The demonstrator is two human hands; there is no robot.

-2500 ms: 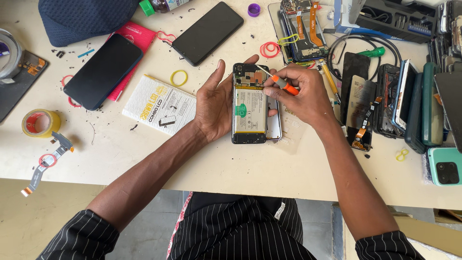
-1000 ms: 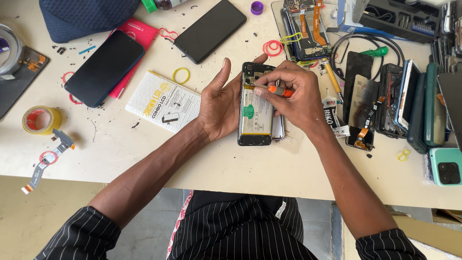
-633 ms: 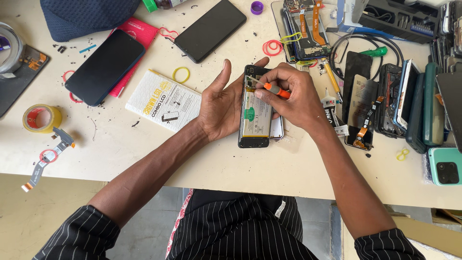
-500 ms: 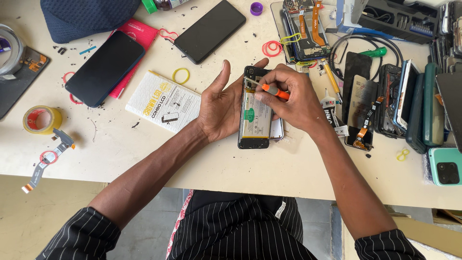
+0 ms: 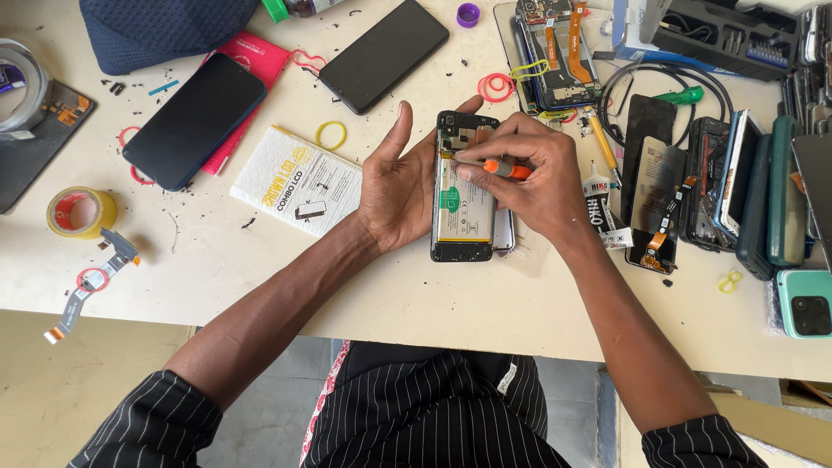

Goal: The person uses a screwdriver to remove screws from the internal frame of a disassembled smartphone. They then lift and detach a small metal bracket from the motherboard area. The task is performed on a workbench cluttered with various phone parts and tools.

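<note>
An opened smartphone (image 5: pixel 464 204) with its back cover off lies in my left hand (image 5: pixel 400 182), battery and green sticker facing up. My left palm cradles its left edge, thumb raised, fingers behind the top. My right hand (image 5: pixel 530 178) grips a small orange-handled screwdriver (image 5: pixel 504 169), its tip pressed at the upper part of the phone near the battery's top edge. Both hands hover just above the cream table (image 5: pixel 416 295).
Two black phones (image 5: pixel 195 121) (image 5: pixel 384 54) and a white box (image 5: pixel 297 180) lie at left. Yellow tape roll (image 5: pixel 80 211), rubber bands, a disassembled phone (image 5: pixel 555 52), a glue tube (image 5: pixel 598 195), and several phones and covers (image 5: pixel 745 199) crowd the right side.
The phone and both hands shifted slightly right and up since the oldest frame. My right hand moved the screwdriver tip from the phone's right edge toward its upper middle.
</note>
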